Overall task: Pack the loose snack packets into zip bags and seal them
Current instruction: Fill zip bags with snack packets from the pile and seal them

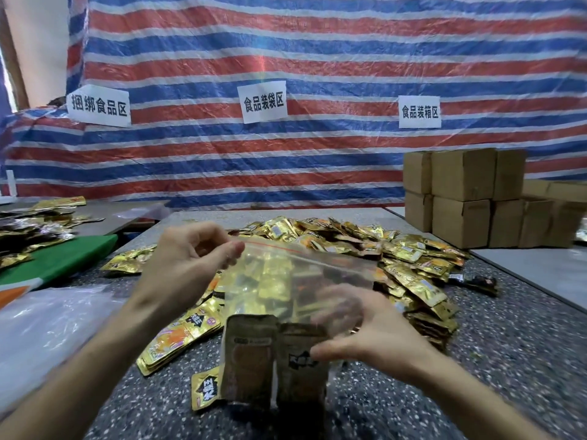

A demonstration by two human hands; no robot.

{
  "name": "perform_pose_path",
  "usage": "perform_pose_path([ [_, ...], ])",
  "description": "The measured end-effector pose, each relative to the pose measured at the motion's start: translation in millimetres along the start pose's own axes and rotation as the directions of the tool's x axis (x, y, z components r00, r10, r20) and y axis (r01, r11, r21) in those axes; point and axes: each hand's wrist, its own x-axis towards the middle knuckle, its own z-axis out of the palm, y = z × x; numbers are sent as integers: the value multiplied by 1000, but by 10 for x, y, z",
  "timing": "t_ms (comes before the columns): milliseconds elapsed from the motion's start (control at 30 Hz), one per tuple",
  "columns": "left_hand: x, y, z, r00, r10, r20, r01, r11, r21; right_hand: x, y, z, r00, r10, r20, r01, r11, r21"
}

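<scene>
- The clear zip bag is held upright just above the tabletop, pretty much dead center and near the camera. A red zip strip can be seen along its top edge.
- Its top left corner is pinched by the left hand, thumb against curled fingers.
- The lower right side is gripped by the right hand: the thumb is laid on the front and the fingers are seen through the plastic. They're blurry, so exactly how they're spread can't be told.
- Two packets are stood side by side in the bottom of the bag, looking kinda dull brown through the plastic.
- Right behind the bag, a big pile of gold packets is spread over the tabletop, reaching far and right.
- A neater stack of packets is laid just left of the bag, and a single packet lies nearer, touching the bag's lower left.
- Crinkly clear plastic is bunched at the near left, with a green board beyond it and more packets at the far left.
- Cardboard boxes are stacked at the far right.
- The whole back is covered by a red, white and blue striped tarp with three paper signs stuck on it.
</scene>
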Motion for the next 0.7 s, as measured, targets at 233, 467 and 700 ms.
perform_pose_path([
  [233, 77, -14, 496, 999, -24, 37, 25, 999, -28, -78, 215, 89, 997, 15, -70, -3, 987, 161],
  [467, -54, -25, 914, 978, 22, 205, -44, 994, 103, 60, 498, -752, 845, 361, -394, -209, 901, 379],
  [700, -189, -59, 1271, 932, 22, 362, -65, 992, 106, 389, 1239, -1557, 494, 635, -595, -224, 753, 618],
])
